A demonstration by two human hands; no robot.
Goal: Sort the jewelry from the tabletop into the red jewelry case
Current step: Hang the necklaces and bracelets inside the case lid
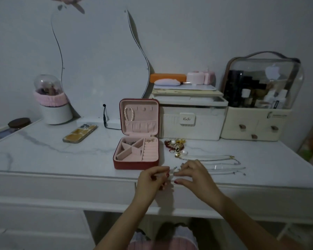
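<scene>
Both hands, left hand (153, 179) and right hand (193, 173), pinch a small silver piece (175, 168) at the surface's front edge, beside the open red jewelry case (136, 164), chains (222, 162) lying behind.

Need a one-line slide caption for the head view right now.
Both hands, left and right, pinch a small jewelry piece beside the open red jewelry case; necklaces remain on the tabletop.

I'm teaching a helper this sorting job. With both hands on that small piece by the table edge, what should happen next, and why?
Probably carry the small piece left into the open red case. Both the left hand and right hand pinch it just right of the case, whose pink compartments are mostly free. What the piece is cannot be told.
</scene>
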